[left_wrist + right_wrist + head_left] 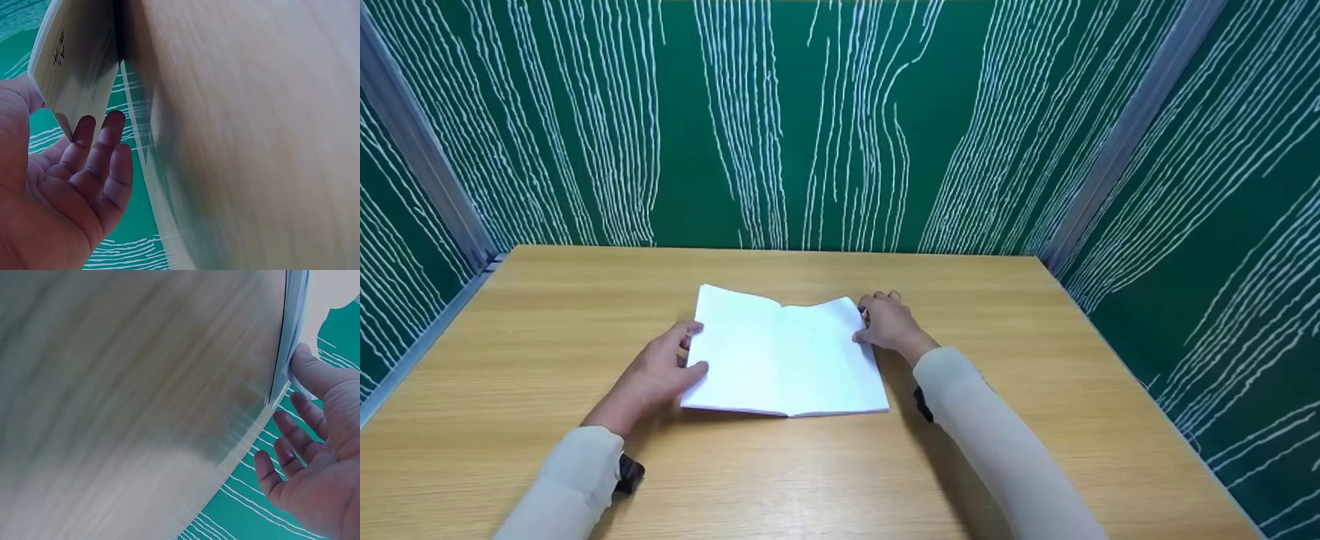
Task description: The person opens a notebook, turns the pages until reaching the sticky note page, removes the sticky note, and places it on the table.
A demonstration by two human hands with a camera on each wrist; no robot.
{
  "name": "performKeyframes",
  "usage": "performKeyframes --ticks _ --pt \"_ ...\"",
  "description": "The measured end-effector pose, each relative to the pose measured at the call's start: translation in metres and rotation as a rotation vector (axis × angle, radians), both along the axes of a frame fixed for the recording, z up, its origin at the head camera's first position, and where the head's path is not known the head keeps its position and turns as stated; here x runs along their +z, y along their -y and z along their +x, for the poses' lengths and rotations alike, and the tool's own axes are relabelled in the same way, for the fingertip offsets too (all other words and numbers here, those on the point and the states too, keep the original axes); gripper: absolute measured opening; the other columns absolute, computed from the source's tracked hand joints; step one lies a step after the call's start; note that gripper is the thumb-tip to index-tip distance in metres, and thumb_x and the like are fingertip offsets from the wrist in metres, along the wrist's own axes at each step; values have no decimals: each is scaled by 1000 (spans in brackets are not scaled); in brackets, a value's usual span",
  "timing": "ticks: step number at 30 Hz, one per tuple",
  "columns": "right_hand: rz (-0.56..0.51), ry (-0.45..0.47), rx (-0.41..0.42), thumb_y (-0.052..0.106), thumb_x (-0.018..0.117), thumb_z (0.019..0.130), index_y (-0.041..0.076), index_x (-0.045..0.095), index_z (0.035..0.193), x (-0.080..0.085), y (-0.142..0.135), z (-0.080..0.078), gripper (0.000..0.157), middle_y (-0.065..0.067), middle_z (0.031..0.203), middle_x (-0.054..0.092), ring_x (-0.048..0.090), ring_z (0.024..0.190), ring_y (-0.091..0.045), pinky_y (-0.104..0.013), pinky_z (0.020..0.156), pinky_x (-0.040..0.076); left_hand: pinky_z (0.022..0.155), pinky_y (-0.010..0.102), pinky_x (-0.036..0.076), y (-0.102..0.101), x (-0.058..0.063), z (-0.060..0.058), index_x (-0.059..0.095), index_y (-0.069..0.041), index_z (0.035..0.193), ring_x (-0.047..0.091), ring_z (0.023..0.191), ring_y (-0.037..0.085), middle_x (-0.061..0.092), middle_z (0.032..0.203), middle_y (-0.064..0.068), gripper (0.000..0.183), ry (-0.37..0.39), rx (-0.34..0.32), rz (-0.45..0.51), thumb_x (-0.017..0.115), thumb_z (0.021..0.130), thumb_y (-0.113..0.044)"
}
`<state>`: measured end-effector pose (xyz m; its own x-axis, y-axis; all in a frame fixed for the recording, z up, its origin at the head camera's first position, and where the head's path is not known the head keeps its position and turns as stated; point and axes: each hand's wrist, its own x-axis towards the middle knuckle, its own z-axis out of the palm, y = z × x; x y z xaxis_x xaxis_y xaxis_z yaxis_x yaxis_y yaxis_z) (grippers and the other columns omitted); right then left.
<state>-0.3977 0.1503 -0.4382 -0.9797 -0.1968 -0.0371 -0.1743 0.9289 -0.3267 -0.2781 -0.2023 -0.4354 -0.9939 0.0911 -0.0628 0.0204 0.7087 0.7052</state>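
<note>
An open notebook [739, 352] with blank white pages lies spread in the middle of the wooden table, its left half tilted up a little. My left hand [658, 369] holds its left edge, thumb over the page and fingers under the cover. In the left wrist view, dark writing shows on the underside of the notebook [79, 62], with the left hand [73, 180] at its corner. At the right edge, my right hand [891, 322] pinches the page between thumb and forefinger. The right wrist view shows the right hand [320, 444] with its other fingers loosely bent beside the stacked page edges.
The wooden table [825, 480] stretches around the notebook on all sides. Green panels [825, 127] with wavy white lines stand behind and beside it, joined by grey metal posts [1132, 127]. Each wrist carries a small black device [630, 474] on a band.
</note>
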Motion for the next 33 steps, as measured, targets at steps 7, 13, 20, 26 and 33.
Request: performKeyframes --ticks 7,13,20,26,33 --pt "-31 13 -31 26 80 79 13 57 128 0 0 1 56 -5 115 59 44 108 -25 -38 94 46 101 48 45 0 0 1 33 -19 147 52 113 28 49 131 11 64 -3 1 3 63 91 -29" --pt "-40 29 -13 24 80 79 10 65 115 0 0 1 41 -4 102 63 52 95 -23 -34 87 48 102 49 44 0 1 1 33 -19 147 52 114 29 48 132 12 64 1 1 5 63 91 -30" --pt "-57 48 27 21 75 83 11 70 92 2 -2 1 14 -3 83 64 58 77 -20 -29 65 46 102 50 44 -1 0 1 33 -19 146 52 115 29 47 133 10 64 -11 2 -20 62 91 -32" --pt "-82 93 0 21 74 85 13 74 92 3 -2 1 11 -2 80 66 60 74 -20 -28 62 47 103 51 43 0 0 0 32 -20 147 51 116 29 47 136 11 64 -2 2 -20 62 91 -33" --pt "-114 100 -21 17 72 85 11 75 92 4 -1 0 9 -4 79 65 59 72 -20 -28 60 45 104 50 43 1 1 1 32 -20 147 50 117 29 46 136 11 65 7 3 -12 62 91 -33"
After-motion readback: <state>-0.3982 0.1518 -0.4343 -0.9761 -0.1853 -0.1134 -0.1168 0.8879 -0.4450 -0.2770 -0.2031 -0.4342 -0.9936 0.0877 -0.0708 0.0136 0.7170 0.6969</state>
